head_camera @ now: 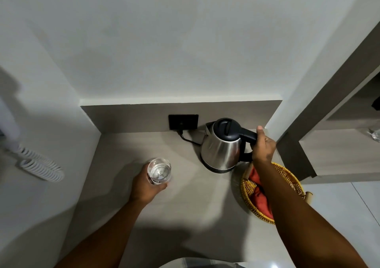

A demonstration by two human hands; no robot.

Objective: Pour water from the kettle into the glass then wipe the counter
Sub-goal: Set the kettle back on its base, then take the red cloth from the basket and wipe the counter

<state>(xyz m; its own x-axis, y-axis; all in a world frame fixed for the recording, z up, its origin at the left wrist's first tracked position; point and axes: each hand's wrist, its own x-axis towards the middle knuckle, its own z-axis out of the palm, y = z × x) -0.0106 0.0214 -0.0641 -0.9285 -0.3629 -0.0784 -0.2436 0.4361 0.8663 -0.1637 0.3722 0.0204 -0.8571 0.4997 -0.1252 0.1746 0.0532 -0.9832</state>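
Gripping kettle (221, 148) handle, right hand (264, 146) outstretched; left hand (147, 183) clasping glass (159, 171).

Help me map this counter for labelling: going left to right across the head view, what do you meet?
Coiled white cord → left hand holding the glass → wall socket → kettle → right hand on its handle → wicker basket.
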